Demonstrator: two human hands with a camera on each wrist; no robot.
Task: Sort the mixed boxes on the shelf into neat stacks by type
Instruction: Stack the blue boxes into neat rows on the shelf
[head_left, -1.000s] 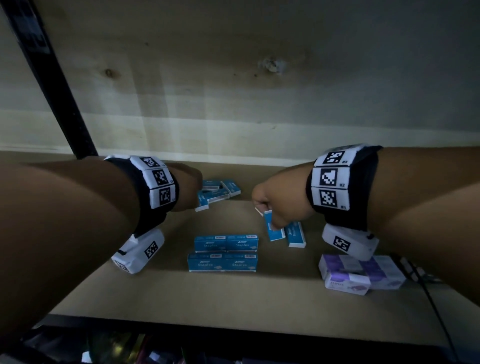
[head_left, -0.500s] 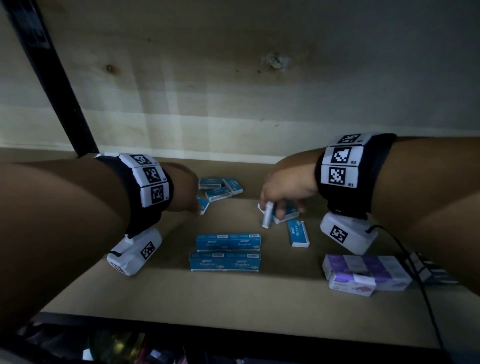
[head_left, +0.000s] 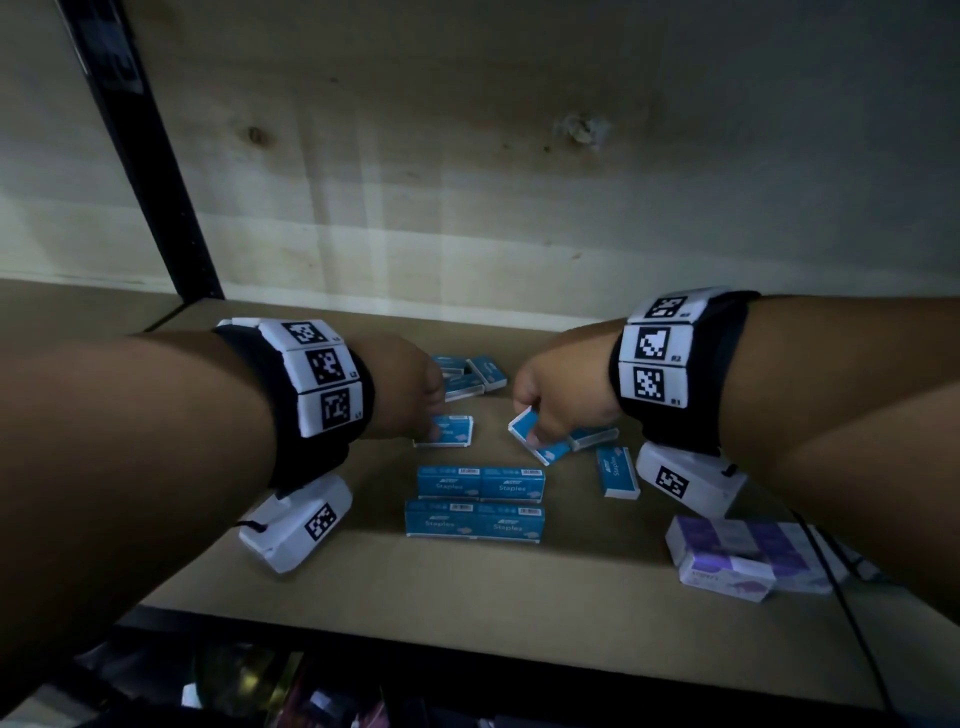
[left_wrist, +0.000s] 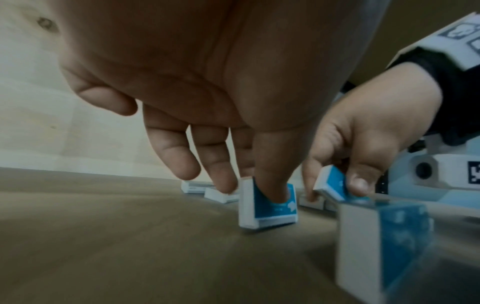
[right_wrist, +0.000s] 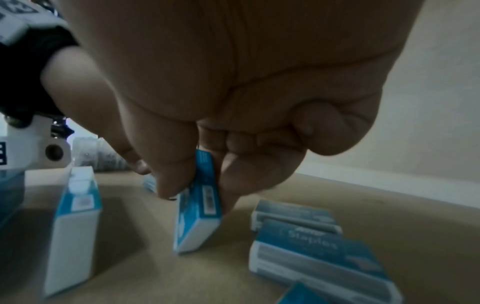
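Small blue staple boxes lie on the brown shelf (head_left: 322, 571). My left hand (head_left: 430, 415) pinches one blue box (head_left: 449, 432) that lies flat on the shelf; in the left wrist view the thumb (left_wrist: 272, 185) presses its blue face (left_wrist: 272, 211) with fingers behind. My right hand (head_left: 537, 418) grips another blue box (head_left: 540, 448), tilted on edge, between thumb and fingers (right_wrist: 233, 185); the box (right_wrist: 200, 214) touches the shelf by its lower end. Two neat rows of blue boxes (head_left: 480, 483) lie just in front of both hands.
A loose pile of blue boxes (head_left: 475, 371) sits at the back. One blue box (head_left: 617, 473) and another (head_left: 595, 438) lie right of the rows. Purple boxes (head_left: 727, 556) are stacked at the right front. A black upright post (head_left: 150, 171) stands at the left.
My left hand has drawn a blue box from the back pile forward to the middle. My right hand has shifted its box lower and more tilted, nearer the rows.
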